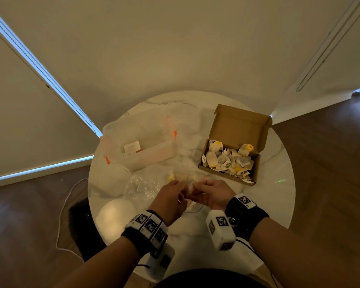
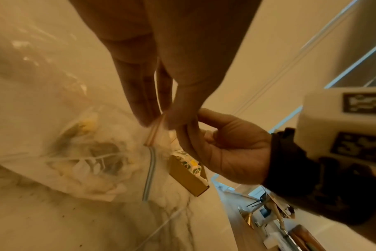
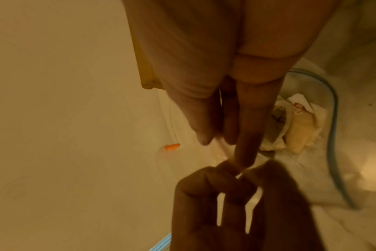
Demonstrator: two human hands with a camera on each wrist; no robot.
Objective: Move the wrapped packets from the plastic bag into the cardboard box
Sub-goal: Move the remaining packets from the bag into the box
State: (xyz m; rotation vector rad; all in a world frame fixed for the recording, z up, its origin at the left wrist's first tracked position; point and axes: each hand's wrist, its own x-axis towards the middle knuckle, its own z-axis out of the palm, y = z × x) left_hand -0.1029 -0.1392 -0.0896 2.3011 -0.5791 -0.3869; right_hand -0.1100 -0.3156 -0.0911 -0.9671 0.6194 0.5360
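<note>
A clear zip plastic bag (image 1: 146, 187) lies on the round marble table (image 1: 268, 194) just in front of my hands, with several wrapped packets (image 2: 90, 149) inside it. My left hand (image 1: 182, 189) pinches one lip of the bag's mouth, shown close in the left wrist view (image 2: 155, 121). My right hand (image 1: 195, 189) pinches the mouth right beside it, fingertips nearly touching the left hand's. In the right wrist view the bag's blue zip rim (image 3: 333, 118) curves round the packets (image 3: 298, 130). The open cardboard box (image 1: 239, 125) stands to the right, holding many packets (image 1: 227, 159).
A clear plastic container (image 1: 146, 150) with orange latches (image 1: 106, 160) stands at the table's back left. A white cable (image 1: 64, 215) trails on the wooden floor at the left. The box's near corner (image 2: 187, 176) is close behind my right hand.
</note>
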